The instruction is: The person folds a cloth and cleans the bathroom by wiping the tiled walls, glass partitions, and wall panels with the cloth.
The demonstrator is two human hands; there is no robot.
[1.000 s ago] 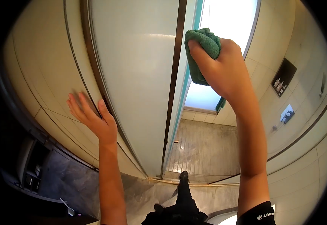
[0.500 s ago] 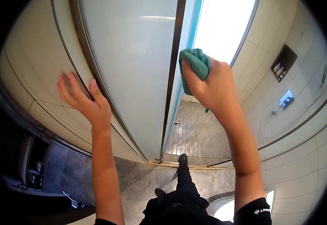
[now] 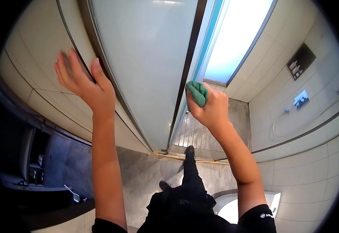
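My right hand [image 3: 213, 105] is closed around a folded green cloth [image 3: 197, 93], held at the dark-framed edge of a frosted glass door [image 3: 146, 58]. Part of the cloth is hidden inside the fist. My left hand [image 3: 86, 83] rests with fingers spread against the beige tiled wall [image 3: 29, 73], beside the door's brown frame [image 3: 95, 42]. Nothing is in it.
Beyond the door lies a shower area with a grey floor [image 3: 231, 120]. On the right, a wall niche [image 3: 300, 62] holds bottles, near a shower fitting [image 3: 301, 99]. A threshold strip [image 3: 200, 160] crosses by my foot. A white tub [image 3: 231, 209] stands lower right.
My right hand has moved down along the door edge with the cloth. My left hand stays at the wall, slightly higher in view. The camera view has shifted a little.
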